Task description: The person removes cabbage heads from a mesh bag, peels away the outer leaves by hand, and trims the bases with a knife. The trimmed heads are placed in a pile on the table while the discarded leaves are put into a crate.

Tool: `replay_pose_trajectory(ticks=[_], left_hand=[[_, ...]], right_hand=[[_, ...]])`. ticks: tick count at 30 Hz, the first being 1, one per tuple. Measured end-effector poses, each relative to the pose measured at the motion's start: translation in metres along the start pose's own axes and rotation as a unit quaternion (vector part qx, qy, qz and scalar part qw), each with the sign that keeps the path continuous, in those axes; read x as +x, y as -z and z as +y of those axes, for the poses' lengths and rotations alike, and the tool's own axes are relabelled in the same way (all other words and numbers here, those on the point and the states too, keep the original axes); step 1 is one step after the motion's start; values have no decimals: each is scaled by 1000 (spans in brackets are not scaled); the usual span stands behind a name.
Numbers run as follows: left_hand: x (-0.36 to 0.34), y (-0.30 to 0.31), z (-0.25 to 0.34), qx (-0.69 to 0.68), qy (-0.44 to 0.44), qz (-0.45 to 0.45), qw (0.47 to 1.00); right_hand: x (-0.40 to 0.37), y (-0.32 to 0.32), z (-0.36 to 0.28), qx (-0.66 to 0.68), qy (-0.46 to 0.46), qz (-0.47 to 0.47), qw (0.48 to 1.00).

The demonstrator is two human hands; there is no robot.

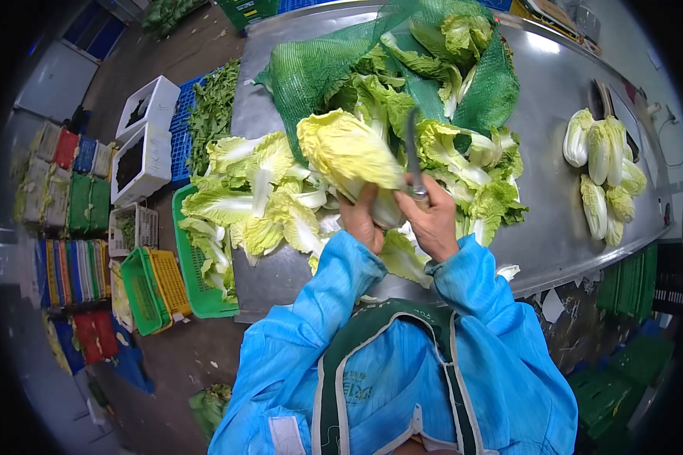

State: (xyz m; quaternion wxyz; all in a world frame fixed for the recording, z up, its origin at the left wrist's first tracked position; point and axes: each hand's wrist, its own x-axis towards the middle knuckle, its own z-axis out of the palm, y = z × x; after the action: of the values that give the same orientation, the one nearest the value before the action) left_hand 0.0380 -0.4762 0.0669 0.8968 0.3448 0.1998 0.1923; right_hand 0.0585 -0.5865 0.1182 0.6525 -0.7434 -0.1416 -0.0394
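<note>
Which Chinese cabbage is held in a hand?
The pale yellow-green Chinese cabbage at the centre, gripped by the left hand; the others lie in the green net sack or farther right.

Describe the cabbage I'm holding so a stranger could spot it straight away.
On the long steel table, find the heap of leaves below the green net sack. The cabbage is the pale yellow head at its front, gripped by the left hand, with the knife in the right hand beside it. It alone is held; the trimmed heads lie apart at the right.
</note>
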Motion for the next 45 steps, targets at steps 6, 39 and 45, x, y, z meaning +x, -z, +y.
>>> replay_pose_trajectory(ticks=[6,39,45], left_hand=[[18,33,26,-226,139,-33,963],[-45,4,-24,-265,577,-193,748],[-30,29,-39,-192,525,-154,815]], right_hand=[[5,61,14,32,-202,72,976],[38,76,15,264,-318,-60,909],[35,88,31,131,-287,9,949]])
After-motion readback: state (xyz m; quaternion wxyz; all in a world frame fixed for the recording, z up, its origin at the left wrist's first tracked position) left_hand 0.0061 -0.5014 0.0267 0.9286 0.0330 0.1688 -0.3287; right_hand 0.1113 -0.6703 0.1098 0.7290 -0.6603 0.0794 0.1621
